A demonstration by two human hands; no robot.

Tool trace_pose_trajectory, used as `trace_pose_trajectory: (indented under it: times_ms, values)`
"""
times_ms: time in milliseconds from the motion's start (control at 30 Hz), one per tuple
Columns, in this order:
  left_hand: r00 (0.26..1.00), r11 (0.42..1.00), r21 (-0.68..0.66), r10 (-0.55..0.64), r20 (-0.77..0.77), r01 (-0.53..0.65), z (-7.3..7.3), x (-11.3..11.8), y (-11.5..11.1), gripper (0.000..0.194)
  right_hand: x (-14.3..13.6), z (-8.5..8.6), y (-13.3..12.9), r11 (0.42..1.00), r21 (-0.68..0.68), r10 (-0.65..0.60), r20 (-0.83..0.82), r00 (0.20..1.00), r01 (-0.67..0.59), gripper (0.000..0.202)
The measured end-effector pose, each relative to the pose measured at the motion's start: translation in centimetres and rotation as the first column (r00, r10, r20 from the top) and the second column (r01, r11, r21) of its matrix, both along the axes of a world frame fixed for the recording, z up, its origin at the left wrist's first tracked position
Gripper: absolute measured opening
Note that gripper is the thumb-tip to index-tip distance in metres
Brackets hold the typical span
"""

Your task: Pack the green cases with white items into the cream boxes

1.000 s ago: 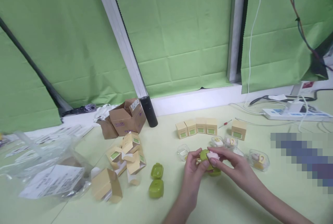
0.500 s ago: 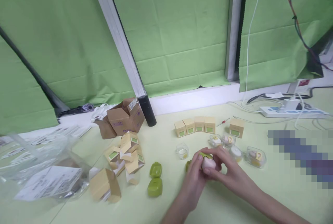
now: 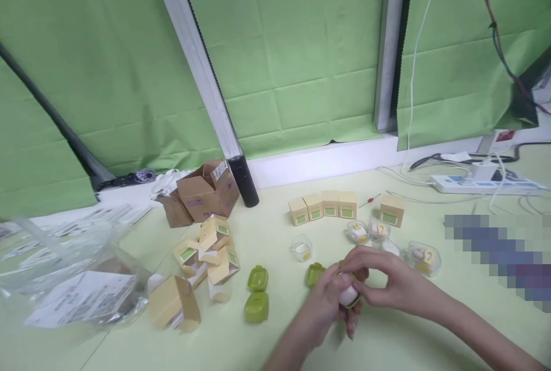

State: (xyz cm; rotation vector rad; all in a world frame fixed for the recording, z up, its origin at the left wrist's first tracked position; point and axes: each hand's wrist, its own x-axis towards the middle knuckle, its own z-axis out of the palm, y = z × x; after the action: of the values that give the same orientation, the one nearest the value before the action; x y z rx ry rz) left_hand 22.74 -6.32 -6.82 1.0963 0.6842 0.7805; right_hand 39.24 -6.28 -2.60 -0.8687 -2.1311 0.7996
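Between my two hands is a small white rounded case [image 3: 348, 297] with a green edge around it, partly covered by fingers. My left hand [image 3: 318, 309] is closed around its left side. The fingers and thumb of my right hand [image 3: 381, 276] grip it from the right. An open green shell piece [image 3: 315, 274] lies just beyond my left hand. Farther left are another hollow green piece [image 3: 257, 279] and a rounded green piece [image 3: 256, 308]. A clear plastic case [image 3: 301, 248] stands behind, and a clear case with white contents [image 3: 424, 259] sits right of my right hand.
Several small tan boxes [image 3: 330, 204] stand in a row, with another tan box [image 3: 391, 211] to their right. Opened tan cartons [image 3: 174, 305] pile up at left, near a brown cardboard box [image 3: 208, 193] and a plastic bag [image 3: 81, 296]. A power strip [image 3: 486, 184] lies at back right.
My hands have shifted slightly down and turned the white case, so its green edge now shows lower down. The green shell piece beyond my left hand is now more exposed.
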Motion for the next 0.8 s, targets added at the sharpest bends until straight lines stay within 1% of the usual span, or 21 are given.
trace_pose_trajectory:
  times_ms: [67,133,200,267,367,500,633,700,733,800]
  values:
    - [0.999,0.999,-0.035,0.033,-0.021,-0.034,-0.2,0.1,-0.1,0.032,-0.2,-0.5,0.0,0.996,0.074,-0.051,-0.003,0.999,0.051,0.012]
    - [0.998,0.997,-0.041,0.057,-0.020,-0.058,-0.3,0.2,-0.2,0.033,-0.5,-1.0,-0.1,0.985,0.149,-0.078,-0.031,0.996,0.082,0.013]
    - [0.999,0.999,-0.037,0.038,-0.001,-0.038,-0.4,0.2,-0.2,0.038,-0.7,-1.3,-0.2,0.975,0.201,-0.085,-0.058,0.995,0.095,0.015]
    - [1.000,0.999,-0.039,0.007,0.015,-0.007,-0.4,0.2,-0.2,0.044,-0.9,-1.4,-0.4,0.969,0.225,-0.086,-0.068,0.994,0.099,0.017]
    - [1.000,0.997,-0.075,-0.020,-0.006,0.020,-0.3,0.1,-0.3,0.040,-0.9,-1.4,-0.5,0.967,0.238,-0.085,-0.046,0.995,0.094,0.018]
    - [0.996,0.987,-0.143,-0.079,-0.031,0.074,0.6,-0.1,-0.4,0.032,-0.5,-1.3,-0.4,0.978,0.204,-0.048,-0.013,0.999,0.050,0.018]
    - [0.988,0.979,-0.133,-0.154,0.001,0.152,1.4,-0.5,-0.3,0.037,-0.2,-1.0,-0.2,0.990,0.142,-0.018,-0.027,0.999,0.021,0.014]
    - [0.989,0.983,-0.115,-0.144,0.011,0.145,1.4,-0.7,-0.2,0.038,0.0,-0.9,-0.1,0.995,0.099,-0.012,-0.047,0.999,0.016,0.014]
    - [0.992,0.987,-0.103,-0.125,0.016,0.126,1.4,-0.7,-0.1,0.038,0.1,-0.8,0.0,0.997,0.069,-0.019,-0.055,0.998,0.022,0.018]
    - [0.997,0.994,-0.089,-0.068,0.025,0.070,1.2,-0.7,0.0,0.040,0.2,-0.7,0.0,0.999,-0.014,-0.050,-0.065,0.997,0.050,0.036]
